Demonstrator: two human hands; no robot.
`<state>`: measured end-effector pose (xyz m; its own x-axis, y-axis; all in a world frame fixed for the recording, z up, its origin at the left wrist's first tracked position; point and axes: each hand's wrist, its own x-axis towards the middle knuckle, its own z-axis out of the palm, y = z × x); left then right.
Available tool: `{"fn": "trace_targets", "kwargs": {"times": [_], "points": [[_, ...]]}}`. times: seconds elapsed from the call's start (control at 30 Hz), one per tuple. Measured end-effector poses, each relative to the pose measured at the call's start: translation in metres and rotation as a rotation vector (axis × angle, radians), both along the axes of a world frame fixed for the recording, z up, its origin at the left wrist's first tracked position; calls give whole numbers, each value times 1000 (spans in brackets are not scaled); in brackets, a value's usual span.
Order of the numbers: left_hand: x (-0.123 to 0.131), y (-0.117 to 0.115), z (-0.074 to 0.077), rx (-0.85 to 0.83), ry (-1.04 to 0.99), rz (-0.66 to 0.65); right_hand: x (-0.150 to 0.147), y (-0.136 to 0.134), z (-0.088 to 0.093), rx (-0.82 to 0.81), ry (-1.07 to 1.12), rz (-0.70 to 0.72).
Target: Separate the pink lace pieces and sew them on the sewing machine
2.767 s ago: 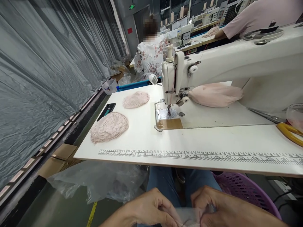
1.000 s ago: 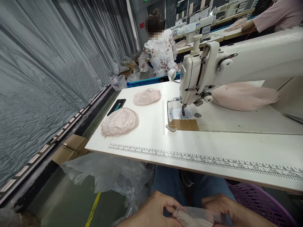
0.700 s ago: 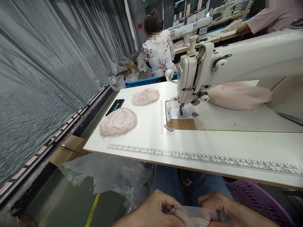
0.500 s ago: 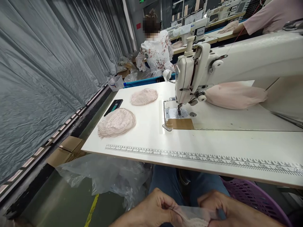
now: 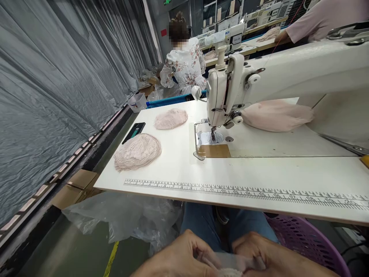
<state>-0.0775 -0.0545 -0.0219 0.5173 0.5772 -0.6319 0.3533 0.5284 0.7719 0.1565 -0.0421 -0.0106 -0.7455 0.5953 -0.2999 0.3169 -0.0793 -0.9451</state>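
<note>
Since the earlier frames the clear bag [image 5: 230,263] had sunk lower in the lap, its pink lace mostly out of view. The left hand [image 5: 180,257] and right hand [image 5: 268,257] each kept a pinched grip on it, below the tabletop [image 5: 259,173]. Nothing yet lay under the sewing machine [image 5: 225,92]; two lace stacks [image 5: 137,151] waited untouched.

We hold our left hand [image 5: 178,257] and right hand [image 5: 268,257] close together in our lap, both pinching a clear plastic bag [image 5: 230,263] with pale pink lace inside. Beyond our hands stretches the white table [image 5: 259,173], where the sewing machine [image 5: 230,88] stands ahead of the right hand. Ahead and left of the left hand lie two lace stacks [image 5: 137,151], a phone [image 5: 134,132] just beside them.
</note>
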Motion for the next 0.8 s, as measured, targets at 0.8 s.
{"fn": "trace_targets", "kwargs": {"times": [0.8], "points": [[-3, -2, 0, -35, 74, 15, 6, -7, -20, -23, -6, 1]]}}
